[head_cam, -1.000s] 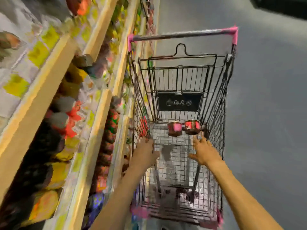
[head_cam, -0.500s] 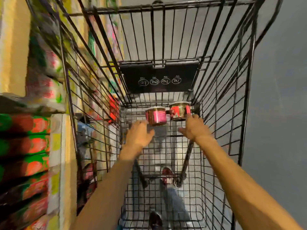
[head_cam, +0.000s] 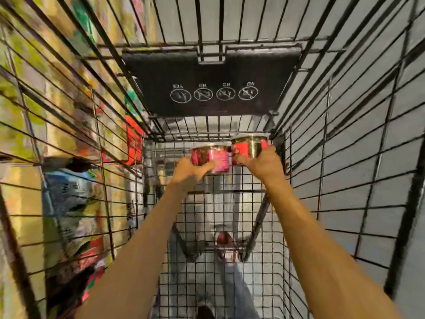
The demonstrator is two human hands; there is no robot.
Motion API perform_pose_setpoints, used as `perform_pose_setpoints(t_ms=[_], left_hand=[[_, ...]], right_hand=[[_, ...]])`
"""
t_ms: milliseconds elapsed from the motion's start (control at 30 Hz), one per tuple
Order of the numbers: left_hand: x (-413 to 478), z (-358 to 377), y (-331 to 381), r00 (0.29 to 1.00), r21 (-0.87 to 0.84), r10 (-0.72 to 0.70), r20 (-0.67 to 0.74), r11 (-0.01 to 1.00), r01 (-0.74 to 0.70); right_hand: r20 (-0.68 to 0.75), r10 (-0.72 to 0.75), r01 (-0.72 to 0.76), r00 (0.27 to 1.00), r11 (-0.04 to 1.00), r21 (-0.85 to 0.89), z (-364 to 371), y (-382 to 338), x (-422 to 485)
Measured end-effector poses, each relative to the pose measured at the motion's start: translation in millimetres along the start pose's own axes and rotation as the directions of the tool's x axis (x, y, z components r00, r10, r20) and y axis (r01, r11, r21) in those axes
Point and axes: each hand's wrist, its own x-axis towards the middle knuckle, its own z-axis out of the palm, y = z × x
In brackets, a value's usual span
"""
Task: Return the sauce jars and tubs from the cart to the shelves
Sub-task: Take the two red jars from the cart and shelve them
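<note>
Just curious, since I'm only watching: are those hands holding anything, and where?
Left hand grips the pink-labelled tub by its side; right hand grips the red-labelled jar by its side.

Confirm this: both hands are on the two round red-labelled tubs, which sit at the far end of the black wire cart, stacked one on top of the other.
Not stacked. The head view shows the pink-red labelled tub and the red-labelled tub with a gold band side by side at the far end of the black wire cart, left hand and right hand on them.

Grey floor (head_cam: 368, 157) smooth, uniform, visible through wire mesh at right and far. Store shelving (head_cam: 25, 192) along left, packed with blurred yellow, green, red packaging; pale shelf edge. Lighting even, no windows in view.
</note>
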Motion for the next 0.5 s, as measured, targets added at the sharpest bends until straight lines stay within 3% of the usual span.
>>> perform_pose_setpoints(t_ms=[167, 267, 367, 500], left_hand=[[-1, 1, -11, 0.994, -0.052, 0.088, 0.059, 0.995, -0.085], [-9, -2, -22, 0.997, -0.088, 0.066, -0.028, 0.994, -0.068], [-35, -6, -31, 0.998, -0.191, -0.057, -0.041, 0.980, 0.048], [-83, -20, -51, 0.988, -0.206, -0.115, -0.101, 0.974, 0.092]], right_hand=[[-0.003, -0.100, 0.100, 0.995, 0.992, 0.079, -2, 10, -8], [-0.002, -0.113, 0.113, 0.994, 0.993, 0.041, 3, 20, -22], [-0.006, -0.015, 0.015, 1.000, 1.000, 0.009, 4, 32, -46], [0.061, -0.061, 0.068, 0.996, 0.989, -0.128, -7, 34, -90]])
